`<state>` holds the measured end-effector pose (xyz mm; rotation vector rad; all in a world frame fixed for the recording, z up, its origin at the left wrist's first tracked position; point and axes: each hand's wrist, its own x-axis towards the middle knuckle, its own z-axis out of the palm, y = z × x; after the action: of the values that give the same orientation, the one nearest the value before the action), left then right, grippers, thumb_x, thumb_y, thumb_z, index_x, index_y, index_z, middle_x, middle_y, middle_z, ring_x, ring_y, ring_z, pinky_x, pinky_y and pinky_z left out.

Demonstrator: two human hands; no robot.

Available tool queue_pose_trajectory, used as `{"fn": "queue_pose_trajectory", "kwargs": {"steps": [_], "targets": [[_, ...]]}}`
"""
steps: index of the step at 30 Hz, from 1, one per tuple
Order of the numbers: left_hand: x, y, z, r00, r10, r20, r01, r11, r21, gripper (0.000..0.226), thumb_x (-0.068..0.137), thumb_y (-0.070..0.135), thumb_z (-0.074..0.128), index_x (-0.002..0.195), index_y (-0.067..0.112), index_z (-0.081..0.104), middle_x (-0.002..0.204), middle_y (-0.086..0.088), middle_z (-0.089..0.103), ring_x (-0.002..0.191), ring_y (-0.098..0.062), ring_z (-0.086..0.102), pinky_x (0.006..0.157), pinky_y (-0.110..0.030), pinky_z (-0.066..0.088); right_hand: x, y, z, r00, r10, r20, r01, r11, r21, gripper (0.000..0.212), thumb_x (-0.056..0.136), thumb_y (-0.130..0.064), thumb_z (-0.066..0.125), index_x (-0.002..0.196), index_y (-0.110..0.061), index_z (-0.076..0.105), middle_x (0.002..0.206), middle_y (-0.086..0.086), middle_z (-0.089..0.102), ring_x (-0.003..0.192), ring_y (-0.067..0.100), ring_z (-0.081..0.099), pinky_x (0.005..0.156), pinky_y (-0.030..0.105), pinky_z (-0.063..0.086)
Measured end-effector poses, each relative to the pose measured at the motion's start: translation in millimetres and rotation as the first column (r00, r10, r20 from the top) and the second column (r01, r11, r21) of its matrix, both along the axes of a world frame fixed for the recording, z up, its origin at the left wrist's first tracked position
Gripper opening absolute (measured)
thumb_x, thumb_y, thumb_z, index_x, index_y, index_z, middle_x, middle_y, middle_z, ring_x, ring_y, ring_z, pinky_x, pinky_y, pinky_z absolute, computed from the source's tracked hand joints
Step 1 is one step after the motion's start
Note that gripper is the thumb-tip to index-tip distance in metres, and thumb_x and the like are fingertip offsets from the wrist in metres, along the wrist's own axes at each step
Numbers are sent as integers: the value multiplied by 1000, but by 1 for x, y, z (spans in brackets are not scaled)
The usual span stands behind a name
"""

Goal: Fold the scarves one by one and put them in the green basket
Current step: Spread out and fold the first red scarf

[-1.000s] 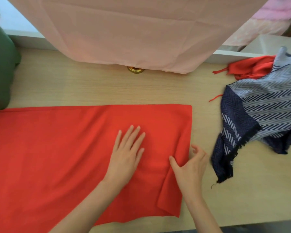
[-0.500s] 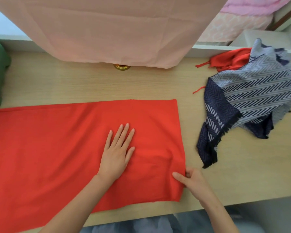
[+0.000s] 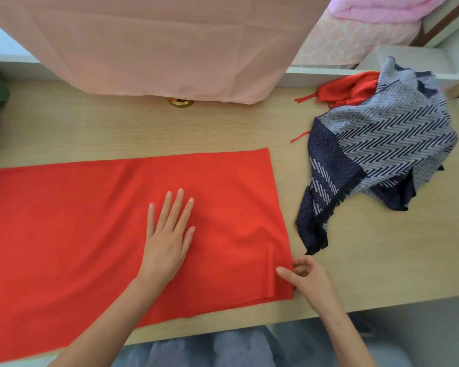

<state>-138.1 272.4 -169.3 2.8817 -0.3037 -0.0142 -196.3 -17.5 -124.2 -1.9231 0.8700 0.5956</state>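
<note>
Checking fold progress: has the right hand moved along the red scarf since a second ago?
Yes. The right hand has slid toward the person along the red scarf's right edge, pinching it nearer the table's front edge.

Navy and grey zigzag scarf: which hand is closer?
Right. The right hand pinches the flat red scarf near the navy and grey zigzag scarf; the left hand lies flat farther left.

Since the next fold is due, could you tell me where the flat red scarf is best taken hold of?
Likely the red scarf by its right short edge, from the right: that end lies free on the table, the left runs out of view. The right hand pinches it near the front corner; the left hand presses the middle flat.
</note>
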Motion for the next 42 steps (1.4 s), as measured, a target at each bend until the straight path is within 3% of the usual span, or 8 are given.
{"fn": "queue_pose_trajectory", "kwargs": {"steps": [6, 11, 14, 17, 20, 25, 32, 42], "targets": [[-53, 26, -12, 958, 258, -124, -249, 965, 83, 68, 98, 53, 18, 150, 10, 27, 159, -14, 16, 148, -34, 7, 116, -58, 7, -14, -4, -8, 982, 158, -102, -171, 976, -135, 20, 77, -20, 78, 78, -7, 64, 76, 14, 67, 72, 25, 64, 69, 36, 50], [-65, 42, -19, 949, 260, -178, -243, 963, 115, 72, 98, 58, 8, 150, 12, 28, 159, -11, 18, 148, -33, 9, 115, -60, 8, -13, -17, -4, 984, 169, -64, -175, 977, -119, 21, 90, 4, 55, 104, -9, 63, 91, 0, 64, 91, 15, 61, 74, 18, 44], [-56, 33, -12, 956, 265, -125, -258, 963, 73, 66, 100, 53, 13, 150, 13, 30, 159, -12, 19, 148, -30, 9, 116, -59, 7, -7, -6, 1, 966, 251, 53, -228, 935, -270, 27, 91, -16, 60, 117, -15, 57, 99, -3, 62, 94, 15, 59, 79, 27, 49], [-44, 27, -8, 962, 263, -79, -256, 963, 84, 62, 99, 47, 21, 150, 13, 30, 158, -13, 20, 148, -32, 8, 117, -58, 5, 8, 21, -1, 824, 464, 327, -215, 788, -577, 49, 95, -39, 51, 135, -11, 47, 130, 6, 53, 121, 22, 46, 102, 35, 36], [-40, 21, -14, 957, 258, -133, -245, 964, 107, 65, 99, 52, 13, 151, 15, 28, 159, -12, 20, 148, -32, 8, 115, -61, 6, 27, 59, -13, 656, 694, 296, -406, 655, -637, 63, 100, -49, 28, 152, -15, 19, 159, 4, 14, 147, 18, 10, 119, 33, 9], [-44, 22, -19, 951, 271, -152, -257, 961, 103, 65, 99, 53, 10, 151, 18, 28, 159, -8, 21, 148, -27, 11, 116, -60, 6, 19, 46, -51, 601, 793, 99, -523, 484, -702, 63, 101, -52, 19, 153, -17, 15, 160, 3, 10, 148, 19, 8, 118, 40, 14], [-36, 27, 4, 932, 362, 0, -360, 929, -82, 58, 95, 41, 33, 144, 11, 40, 150, -10, 39, 143, -27, 26, 117, -51, 12, 17, 19, -40, 736, 657, 166, -345, 574, -742, 62, 100, -41, 25, 151, -7, 16, 160, 6, 7, 148, 22, 2, 118, 43, 9], [15, 78, -28, 890, 446, -88, -440, 894, 82, 69, 94, 53, 21, 153, 18, 20, 161, -7, 14, 148, -26, 7, 117, -54, 4, 94, 108, -60, 483, 863, 151, -522, 422, -741, 60, 100, -47, 27, 152, -16, 21, 159, 5, 16, 147, 20, 10, 117, 41, 16]]}}
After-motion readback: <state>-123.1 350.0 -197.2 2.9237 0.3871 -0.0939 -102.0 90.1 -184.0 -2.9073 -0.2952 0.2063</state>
